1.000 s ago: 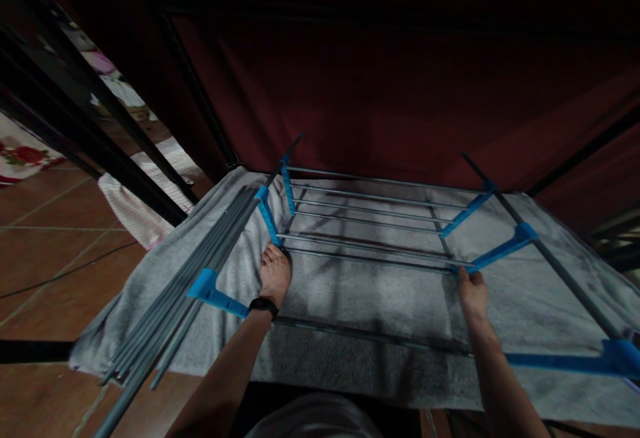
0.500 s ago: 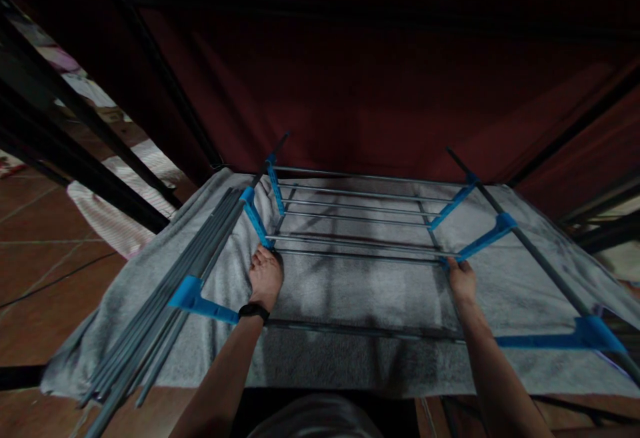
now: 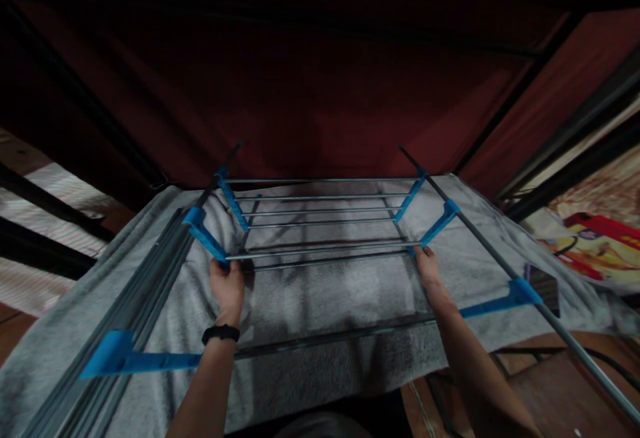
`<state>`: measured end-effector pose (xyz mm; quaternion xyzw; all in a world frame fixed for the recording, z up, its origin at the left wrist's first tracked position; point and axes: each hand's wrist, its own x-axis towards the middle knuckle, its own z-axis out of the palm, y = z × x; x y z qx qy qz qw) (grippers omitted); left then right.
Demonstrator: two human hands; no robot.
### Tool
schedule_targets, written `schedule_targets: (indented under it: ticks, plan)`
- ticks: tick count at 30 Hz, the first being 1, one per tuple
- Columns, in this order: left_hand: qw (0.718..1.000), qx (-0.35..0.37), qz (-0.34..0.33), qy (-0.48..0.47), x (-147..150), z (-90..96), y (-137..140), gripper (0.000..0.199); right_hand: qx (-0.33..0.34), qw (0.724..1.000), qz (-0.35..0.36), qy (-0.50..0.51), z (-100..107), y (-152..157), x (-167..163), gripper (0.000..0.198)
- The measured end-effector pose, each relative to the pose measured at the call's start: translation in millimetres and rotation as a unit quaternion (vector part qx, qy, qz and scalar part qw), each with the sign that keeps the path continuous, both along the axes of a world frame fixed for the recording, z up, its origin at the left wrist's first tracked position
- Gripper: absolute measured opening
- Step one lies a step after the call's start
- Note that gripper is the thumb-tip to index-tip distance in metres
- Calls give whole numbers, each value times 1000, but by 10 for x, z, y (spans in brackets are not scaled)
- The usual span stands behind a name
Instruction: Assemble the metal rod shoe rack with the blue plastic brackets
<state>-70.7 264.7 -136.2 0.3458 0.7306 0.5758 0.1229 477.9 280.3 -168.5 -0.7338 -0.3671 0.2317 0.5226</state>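
My forearms (image 3: 204,388) reach forward, apart. Left hand (image 3: 228,289) pinches left blue bracket (image 3: 207,237) at its lower end; right hand (image 3: 429,268) likewise, right blue bracket (image 3: 440,223).

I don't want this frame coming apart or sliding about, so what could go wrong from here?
The left hand and right hand grip the ends of two blue brackets linked by a crossbar; uneven pressure might twist it loose. The grey blanket underneath is soft and rumpled, so the frame could shift or rock. Grey tubes lie close to the left pole and might roll if bumped.
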Motion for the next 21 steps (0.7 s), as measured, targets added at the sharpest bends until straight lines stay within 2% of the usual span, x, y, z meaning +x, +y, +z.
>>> schedule_targets:
  ticks: [3, 5, 10, 14, 21]
  plan:
    - [998, 53, -12, -33, -19, 36, 32, 15, -4, 1000, -7, 27, 30, 30, -20, 43]
    - [997, 59, -18, -35, -30, 45, 29, 13, 1, 1000, -4, 29, 50, 43, -37, 45]
    - [998, 53, -24, -1, -41, 44, 24, 11, -1, 1000, -16, 11, 85, 57, -84, 48]
    - [1000, 18, 3, 13, -33, 49, 30, 12, -1, 1000, -30, -2, 80, 58, -114, 42]
    - [998, 6, -27, 59, -14, 73, -49, 10, -7, 999, -41, -11, 70, 60, -123, 44]
